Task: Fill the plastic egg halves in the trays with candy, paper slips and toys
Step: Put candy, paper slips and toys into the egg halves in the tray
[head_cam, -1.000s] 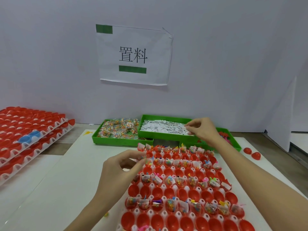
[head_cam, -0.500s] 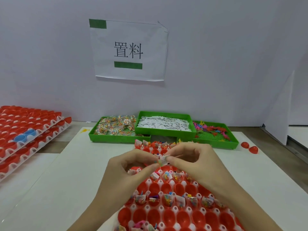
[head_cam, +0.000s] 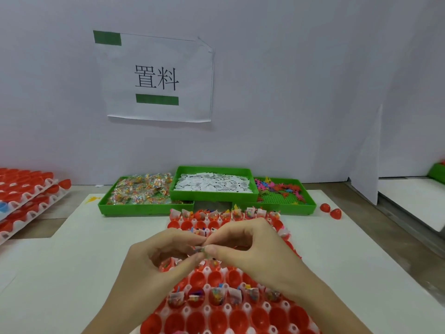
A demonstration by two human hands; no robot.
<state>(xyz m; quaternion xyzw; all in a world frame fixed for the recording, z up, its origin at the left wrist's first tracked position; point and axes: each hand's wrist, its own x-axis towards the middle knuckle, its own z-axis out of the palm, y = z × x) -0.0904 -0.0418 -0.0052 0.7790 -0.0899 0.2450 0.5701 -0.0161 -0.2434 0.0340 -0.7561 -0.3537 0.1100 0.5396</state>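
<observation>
The right hand (head_cam: pixel 260 251), which a second ago reached out over the green tray of paper slips (head_cam: pixel 213 185), is back above the egg tray (head_cam: pixel 226 309) and now meets the left hand (head_cam: pixel 154 266) fingertip to fingertip. Between them a small paper slip (head_cam: pixel 199 249) sits in a shared grip of thumbs and forefingers. Since half a second ago the hands sit closer together, the pinch tighter.

two bare forearms, no sleeves, slender fingers (head_cam: pixel 183 239)
</observation>
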